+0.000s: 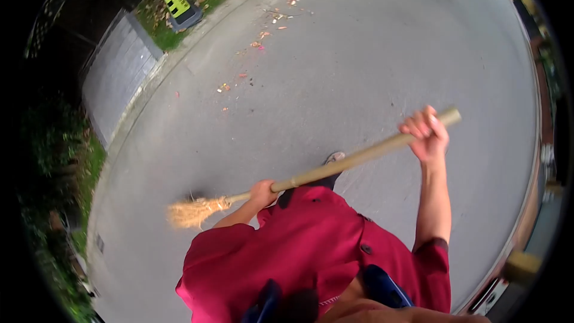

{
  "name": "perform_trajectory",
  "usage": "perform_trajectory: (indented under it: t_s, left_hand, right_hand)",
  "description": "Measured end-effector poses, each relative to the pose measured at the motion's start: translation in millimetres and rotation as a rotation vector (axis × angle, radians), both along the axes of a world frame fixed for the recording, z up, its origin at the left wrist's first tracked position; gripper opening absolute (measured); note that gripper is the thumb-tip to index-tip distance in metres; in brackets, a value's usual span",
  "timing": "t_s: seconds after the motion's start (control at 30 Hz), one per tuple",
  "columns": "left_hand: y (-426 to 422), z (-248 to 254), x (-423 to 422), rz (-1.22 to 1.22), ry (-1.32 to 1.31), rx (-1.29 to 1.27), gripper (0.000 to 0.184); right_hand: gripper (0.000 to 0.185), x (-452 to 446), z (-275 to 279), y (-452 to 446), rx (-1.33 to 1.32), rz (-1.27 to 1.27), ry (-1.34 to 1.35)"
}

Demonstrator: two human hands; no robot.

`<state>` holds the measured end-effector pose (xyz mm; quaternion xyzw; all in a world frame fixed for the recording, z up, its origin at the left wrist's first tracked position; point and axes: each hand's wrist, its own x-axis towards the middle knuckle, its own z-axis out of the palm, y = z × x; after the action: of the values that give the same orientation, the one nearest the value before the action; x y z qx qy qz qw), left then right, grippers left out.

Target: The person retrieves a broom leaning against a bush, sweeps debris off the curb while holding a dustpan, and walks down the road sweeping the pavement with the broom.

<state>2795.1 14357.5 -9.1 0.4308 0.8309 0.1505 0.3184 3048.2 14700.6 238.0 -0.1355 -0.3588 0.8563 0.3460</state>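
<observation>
Your left hand [262,194] is closed round the broom [353,159] low on its pole, near the bristles [196,212]; your right hand [427,134] grips near the top end. The wide spacing likely gives leverage and steering. The broom slants across your front, bristles out left, presumably clear of your shoe [335,157]. Contact between bristles and road [371,66] cannot be confirmed.

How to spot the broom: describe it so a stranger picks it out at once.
Start at the grey road, then find the dark red shirt at the lower middle. Just above it, the broom slants across, gripped by left hand and right hand. Nothing near it shares its long pale pole and straw-coloured bristles.
</observation>
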Motion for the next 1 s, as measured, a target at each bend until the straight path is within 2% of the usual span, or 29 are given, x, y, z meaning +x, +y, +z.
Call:
perform_trajectory:
  t_s: [0.1,0.13,0.17,0.2,0.23,0.27,0.37,0.4,0.47,0.5,0.6,0.67,0.73,0.8,0.83,0.9,0.93,1.0]
  left_hand:
    - [119,0,39,-0.165,-0.077,0.066,0.023]
    - [168,25,58,-0.213,-0.080,0.224,0.020]
    - [213,28,82,-0.215,-0.114,0.345,0.016]
    - [256,49,97,-0.335,-0.100,0.444,0.011]
    - [302,67,113,-0.438,-0.128,0.440,0.012]
    - [346,65,131,-0.472,-0.170,0.495,0.016]
    - [484,67,150,-0.624,-0.027,0.599,0.014]
    - [524,65,148,-0.572,0.054,0.686,0.011]
    - [590,63,136,-0.373,0.200,0.806,0.010]
    - [616,69,124,-0.416,0.210,0.797,0.010]
    - [642,109,131,-0.470,0.186,0.806,0.010]
    - [639,132,151,-0.469,0.180,0.813,0.010]
    - [606,148,177,-0.404,0.204,0.817,0.011]
    - [570,144,200,-0.331,0.242,0.790,0.015]
    - [550,147,207,-0.318,0.199,0.689,0.016]
    - [508,142,223,-0.296,0.196,0.509,0.019]
    - [488,126,229,-0.230,0.153,0.566,0.020]
    - [451,101,234,-0.218,0.194,0.389,0.020]
  right_hand:
    - [0.015,91,35,70,-0.063,-0.306,-0.078]
    - [0.011,128,55,83,0.006,-0.483,-0.152]
    - [0.012,167,78,89,0.022,-0.711,-0.249]
    - [0.014,216,97,97,0.158,-0.502,-0.049]
    - [0.019,243,120,96,0.208,-0.425,0.045]
    - [0.027,262,138,86,0.180,-0.526,0.047]
    - [0.032,253,146,75,0.420,-0.613,0.073]
    - [0.032,245,138,80,0.466,-0.612,0.102]
    - [0.037,241,106,100,0.537,-0.762,-0.088]
    - [0.037,244,97,111,0.553,-0.766,-0.121]
    - [0.038,290,99,138,0.569,-0.749,-0.066]
    - [0.039,319,115,157,0.454,-0.782,0.051]
    - [0.040,363,121,185,0.431,-0.607,0.209]
    - [0.038,390,111,218,0.372,-0.595,0.287]
    - [0.038,403,104,229,0.344,-0.607,0.331]
    - [0.036,410,97,257,0.208,-0.538,0.279]
    - [0.034,403,88,266,0.161,-0.543,0.215]
    - [0.032,376,72,282,0.101,-0.491,0.119]
